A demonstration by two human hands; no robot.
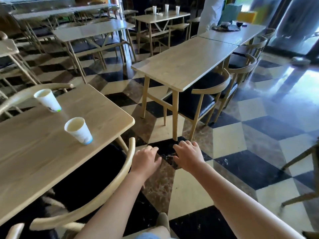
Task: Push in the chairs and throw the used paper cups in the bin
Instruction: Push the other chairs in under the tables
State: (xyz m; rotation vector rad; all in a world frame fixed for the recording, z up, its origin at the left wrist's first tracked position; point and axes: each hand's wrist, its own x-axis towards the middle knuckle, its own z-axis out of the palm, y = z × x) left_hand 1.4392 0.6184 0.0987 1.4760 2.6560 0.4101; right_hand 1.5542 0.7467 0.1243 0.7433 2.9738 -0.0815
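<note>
Two white paper cups stand on the near wooden table (96, 107): one cup (78, 130) close to me, a second cup (47, 100) further left. A curved-back wooden chair (114, 183) is tucked under that table's near side. My left hand (146, 160) hovers just right of the chair's backrest, fingers apart, holding nothing. My right hand (189, 156) is beside it over the floor, also empty with fingers spread. Three more cups (166, 8) stand on a far table.
A long table (183, 66) stands ahead with black-seated chairs (208, 94) tucked along its right side. More tables and chairs fill the left and back. A person in white (211, 12) stands at the far end. Another chair (307, 173) juts in at the right. Checkered floor lies between.
</note>
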